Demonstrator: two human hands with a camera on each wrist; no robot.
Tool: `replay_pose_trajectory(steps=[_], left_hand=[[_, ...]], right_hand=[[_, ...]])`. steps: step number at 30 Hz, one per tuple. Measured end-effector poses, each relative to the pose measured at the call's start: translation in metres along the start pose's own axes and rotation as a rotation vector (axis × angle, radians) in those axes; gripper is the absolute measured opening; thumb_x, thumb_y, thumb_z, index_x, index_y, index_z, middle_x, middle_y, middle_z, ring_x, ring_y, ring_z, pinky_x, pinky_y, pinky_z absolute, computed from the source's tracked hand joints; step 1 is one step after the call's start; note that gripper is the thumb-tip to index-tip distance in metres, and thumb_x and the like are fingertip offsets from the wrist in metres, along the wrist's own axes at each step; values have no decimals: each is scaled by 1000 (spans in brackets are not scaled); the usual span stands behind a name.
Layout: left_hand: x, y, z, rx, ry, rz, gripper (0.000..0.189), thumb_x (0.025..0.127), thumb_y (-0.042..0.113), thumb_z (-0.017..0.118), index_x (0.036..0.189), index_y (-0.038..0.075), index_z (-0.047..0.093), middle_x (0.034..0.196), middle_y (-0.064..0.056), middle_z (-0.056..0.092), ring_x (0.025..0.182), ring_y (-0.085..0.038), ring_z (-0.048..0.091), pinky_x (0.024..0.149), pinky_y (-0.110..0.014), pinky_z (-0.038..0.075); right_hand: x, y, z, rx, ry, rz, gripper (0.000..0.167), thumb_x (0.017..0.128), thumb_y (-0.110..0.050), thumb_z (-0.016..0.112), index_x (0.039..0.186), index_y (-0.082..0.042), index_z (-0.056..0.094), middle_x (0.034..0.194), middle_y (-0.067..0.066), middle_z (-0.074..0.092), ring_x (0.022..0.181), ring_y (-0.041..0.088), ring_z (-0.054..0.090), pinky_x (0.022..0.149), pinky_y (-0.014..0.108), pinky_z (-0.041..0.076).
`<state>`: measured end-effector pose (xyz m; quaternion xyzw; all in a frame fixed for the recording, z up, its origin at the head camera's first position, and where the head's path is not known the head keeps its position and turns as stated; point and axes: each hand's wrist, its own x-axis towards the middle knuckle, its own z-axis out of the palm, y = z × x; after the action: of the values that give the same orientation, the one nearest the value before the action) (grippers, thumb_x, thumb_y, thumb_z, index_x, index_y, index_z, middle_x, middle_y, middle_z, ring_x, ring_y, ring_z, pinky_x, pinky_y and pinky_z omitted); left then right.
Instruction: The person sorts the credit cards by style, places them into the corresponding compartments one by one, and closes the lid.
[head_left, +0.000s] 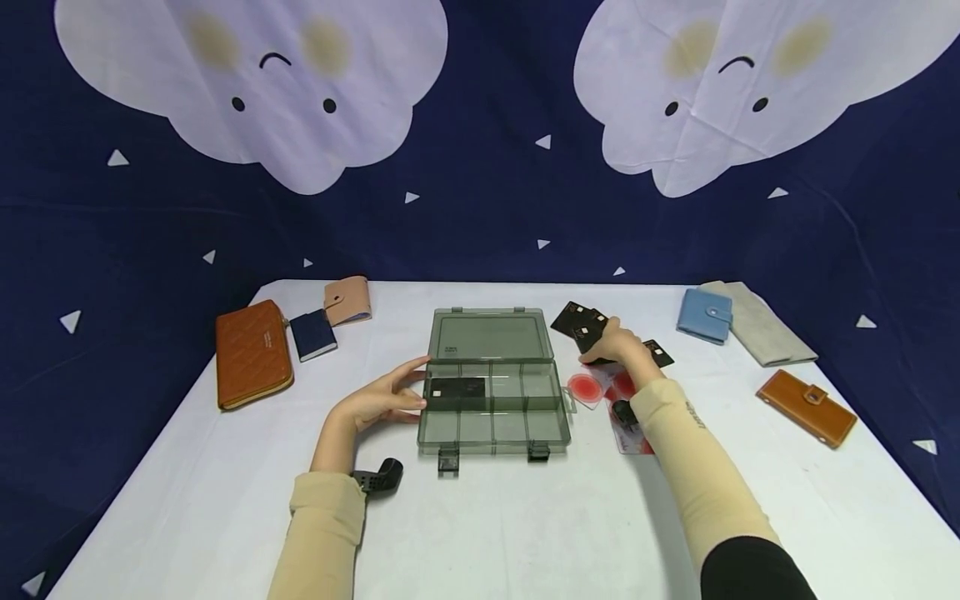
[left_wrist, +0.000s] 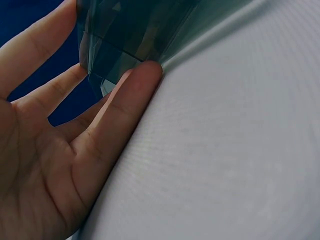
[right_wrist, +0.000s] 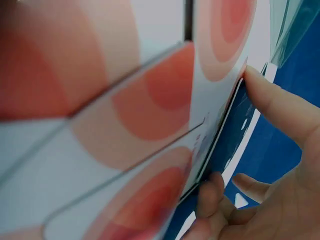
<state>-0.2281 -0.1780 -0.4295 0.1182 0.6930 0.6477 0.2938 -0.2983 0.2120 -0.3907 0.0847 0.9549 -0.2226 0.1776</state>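
Observation:
A translucent grey-green compartment box lies on the table with its lid folded back. One black card lies in its upper left part. My left hand touches the box's left side, fingers extended; the left wrist view shows fingertips against its wall. To the right of the box, my right hand pinches a black card by its edges between thumb and fingers. More black cards lie around that hand. Below it are cards with red-and-white circles, partly hidden by the arm.
At the left lie a brown zip wallet, a dark blue booklet and a tan card holder. At the right are a blue wallet, a grey cloth-like pouch and a brown strap wallet. A patterned curtain hangs behind.

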Motion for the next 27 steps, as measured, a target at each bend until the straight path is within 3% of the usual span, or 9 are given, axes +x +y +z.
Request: replay_pose_trajectory(steps=[3,8,10,12,16,19,21,27], left_hand=[[0,0,-1,-7,-4,2,85,84,3,64,150,16,11,151,-20,8,86,-13,57,91,-45,47],[-1,0,-1,-19,-12,2,86,84,3,65,150,17,11,151,-19,8,86,-13,57,92,-46,46],[0,0,0,-18,-9,1,86,84,3,65,150,17,11,151,-19,8,86,-13,57,91,-46,47],[0,0,0,-16,-8,-1,86,84,3,64,150,17,11,151,-19,8,86,-13,57,91,-46,47],[0,-1,0,-13,-13,4,86,84,3,64,150,16,11,151,-19,7,86,-12,57,92,-45,47],[0,-1,0,-16,-19,11,87,84,4,65,150,16,10,151,-20,7,86,-12,57,92,-45,47],[1,-1,-1,-20,-21,14,87,84,4,65,150,16,10,151,-20,7,87,-12,57,92,-45,46],[1,-1,-3,-12,-18,13,86,84,4,65,150,16,10,151,-20,7,86,-13,57,93,-46,46]], right_hand=[[3,2,-1,42,-14,2,99,79,-33,68,137,15,4,131,40,31,122,51,32,103,55,30],[16,8,2,13,34,-32,91,71,-33,76,132,14,27,126,38,37,116,51,36,97,56,34],[38,20,7,30,62,-72,85,70,-31,77,130,10,35,123,35,41,111,49,40,92,54,37],[77,44,18,101,130,-134,71,69,-26,78,122,6,43,115,31,48,99,41,48,81,46,44],[146,87,34,276,202,-246,41,76,-10,68,111,-1,49,106,19,53,80,24,52,62,31,46],[162,94,33,374,181,-261,34,84,-6,59,117,-4,50,117,17,50,82,22,53,62,33,48],[158,91,29,461,169,-321,29,86,-12,60,114,-8,54,114,13,53,80,20,54,63,33,49],[5,-4,-12,579,5,-375,32,94,-12,47,122,2,50,98,11,53,78,15,47,74,34,39]])
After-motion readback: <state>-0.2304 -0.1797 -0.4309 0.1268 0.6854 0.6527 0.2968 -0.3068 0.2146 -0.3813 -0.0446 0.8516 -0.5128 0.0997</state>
